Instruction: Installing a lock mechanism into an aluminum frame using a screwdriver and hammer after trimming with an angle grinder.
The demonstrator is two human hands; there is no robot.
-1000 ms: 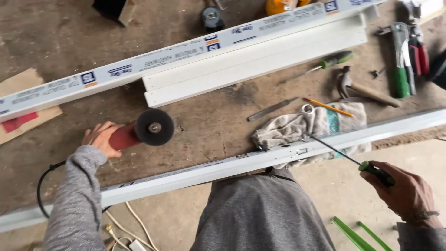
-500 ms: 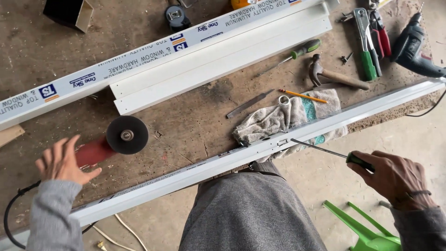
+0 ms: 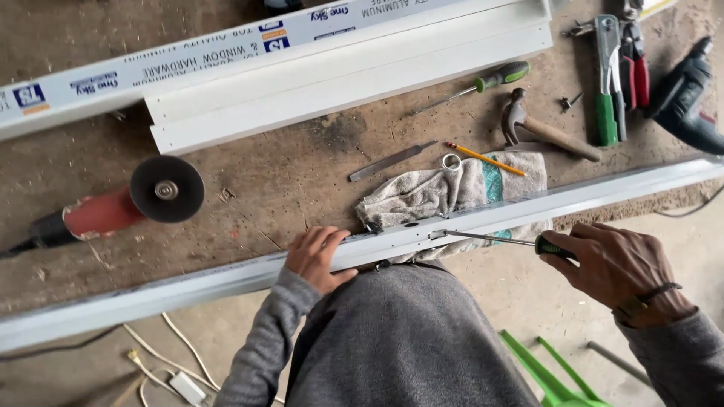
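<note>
A long white aluminium rail (image 3: 226,280) runs along the near edge of the worn brown surface (image 3: 286,177). At the far edge lies a long wrapped profile (image 3: 188,56) with small blue and orange label patches, and beside it a bare white channel (image 3: 354,75). A red angle grinder (image 3: 128,202) rests at the left, a crumpled towel (image 3: 445,192) under the rail's middle, and a hammer (image 3: 547,132) and pliers (image 3: 607,79) sit further right. The left hand (image 3: 317,256) presses on the rail, fingers (image 3: 324,240) curled over its top edge. The right hand (image 3: 615,264) is clenched round a screwdriver (image 3: 494,239), whose tip meets the rail between both hands.
</note>
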